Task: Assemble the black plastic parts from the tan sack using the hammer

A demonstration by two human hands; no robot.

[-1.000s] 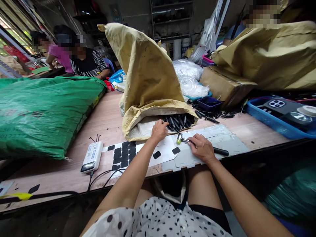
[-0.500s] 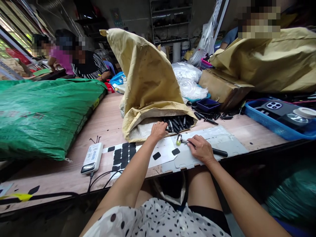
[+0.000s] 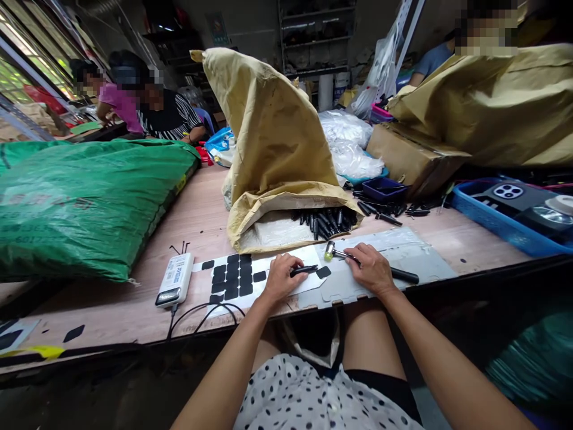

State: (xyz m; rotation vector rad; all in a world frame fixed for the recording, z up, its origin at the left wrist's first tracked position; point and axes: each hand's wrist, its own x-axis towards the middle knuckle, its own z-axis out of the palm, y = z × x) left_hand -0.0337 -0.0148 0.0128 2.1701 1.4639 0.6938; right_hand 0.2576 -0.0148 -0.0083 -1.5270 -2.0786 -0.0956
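My left hand is closed on a slim black pen-like piece, holding it flat over a white backing sheet that carries several black adhesive pads. My right hand grips the black handle of a small hammer with a yellow-green head, resting on a grey plate. Behind both hands an open brown paper sack lies with several black pen-like pieces spilling from its mouth.
A white power bank with a black cable lies left of the sheet. A green sack fills the left of the table. A blue tray, a cardboard box and more brown sacks stand right. Other people sit at the back.
My left hand left the sack's mouth and came back toward me with one black piece, settling over the white sheet. My right hand stayed on the hammer.
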